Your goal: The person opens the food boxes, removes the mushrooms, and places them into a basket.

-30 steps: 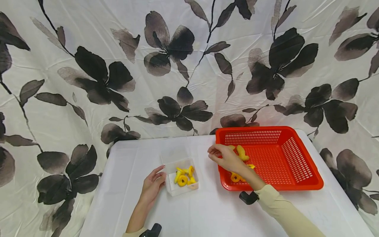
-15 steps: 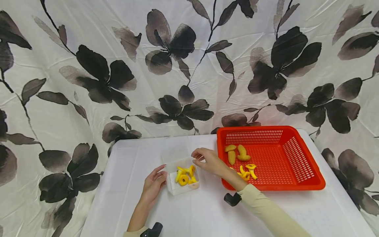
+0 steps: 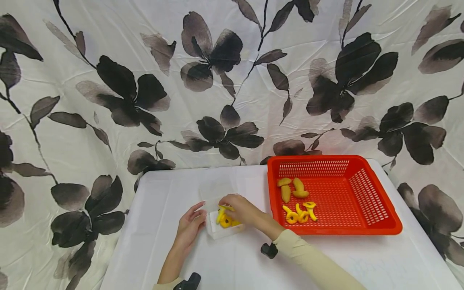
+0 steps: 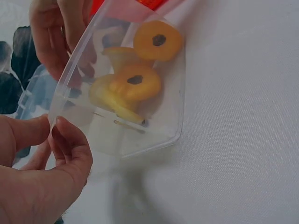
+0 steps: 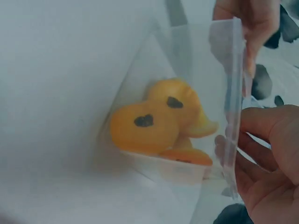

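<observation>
My left hand (image 3: pixel 189 228) pinches the rim of a clear plastic box (image 4: pixel 159 147) between thumb and fingers, at the box's left side. Inside the box lie several yellow toy mushrooms (image 3: pixel 226 220), some with a dark mark on the base, as the left wrist view shows through the wall. My right hand (image 3: pixel 243 210) reaches over the opposite rim, its loosely bent fingers inside the box above the mushrooms. No mushroom is visibly gripped by it. In the head view this hand covers part of the box and its contents.
Right of the box stands a red perforated basket (image 3: pixel 362 229). Two brown toy mushrooms (image 3: pixel 285 193) and several yellow mushrooms (image 3: pixel 303 216) lie in its left part. A white cloth covers the table (image 3: pixel 152 209), and a floral curtain (image 3: pixel 232 80) hangs behind.
My right hand has moved left from over the basket to the box, its fingers now dipping inside. The left hand stays at the box's left rim.
</observation>
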`<state>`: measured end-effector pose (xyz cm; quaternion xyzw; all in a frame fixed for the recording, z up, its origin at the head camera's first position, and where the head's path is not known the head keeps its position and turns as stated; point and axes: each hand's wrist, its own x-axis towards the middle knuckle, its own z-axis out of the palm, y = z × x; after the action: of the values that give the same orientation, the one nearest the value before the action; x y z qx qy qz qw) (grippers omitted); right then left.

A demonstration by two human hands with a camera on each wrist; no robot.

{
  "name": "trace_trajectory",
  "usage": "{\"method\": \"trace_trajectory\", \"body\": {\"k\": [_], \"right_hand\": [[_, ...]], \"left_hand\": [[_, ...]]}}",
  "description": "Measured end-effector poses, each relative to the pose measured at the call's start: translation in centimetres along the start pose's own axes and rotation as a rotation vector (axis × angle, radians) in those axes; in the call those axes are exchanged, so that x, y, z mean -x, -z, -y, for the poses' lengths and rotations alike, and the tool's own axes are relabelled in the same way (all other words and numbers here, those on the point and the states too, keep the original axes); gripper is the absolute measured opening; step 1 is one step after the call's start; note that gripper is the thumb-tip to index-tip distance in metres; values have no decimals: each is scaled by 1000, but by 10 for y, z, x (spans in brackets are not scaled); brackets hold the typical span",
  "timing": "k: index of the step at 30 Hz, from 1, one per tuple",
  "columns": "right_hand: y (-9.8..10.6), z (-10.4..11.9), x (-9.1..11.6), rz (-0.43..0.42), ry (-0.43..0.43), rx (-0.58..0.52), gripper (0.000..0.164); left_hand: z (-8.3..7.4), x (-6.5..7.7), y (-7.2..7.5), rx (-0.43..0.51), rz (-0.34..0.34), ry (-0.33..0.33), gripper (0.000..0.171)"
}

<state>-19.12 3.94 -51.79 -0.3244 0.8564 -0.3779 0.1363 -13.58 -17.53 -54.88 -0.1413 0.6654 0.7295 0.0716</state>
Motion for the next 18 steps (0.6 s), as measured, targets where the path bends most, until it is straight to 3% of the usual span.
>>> {"method": "trace_trajectory", "body": {"k": [4,8,15,18], "right_hand": [[-7,4,-4,9,50,153,26],[-13,6,-7,17,123,376,26],[-21,9,-10,27,230,897,26],[-23,10,-10,13,254,983,25]], "left_hand": [[0,0,0,-1,10,-4,48],[0,0,1,10,9,3,47],[-1,2,0,24,17,-5,50],[-1,2,0,19,13,-13,50]]}}
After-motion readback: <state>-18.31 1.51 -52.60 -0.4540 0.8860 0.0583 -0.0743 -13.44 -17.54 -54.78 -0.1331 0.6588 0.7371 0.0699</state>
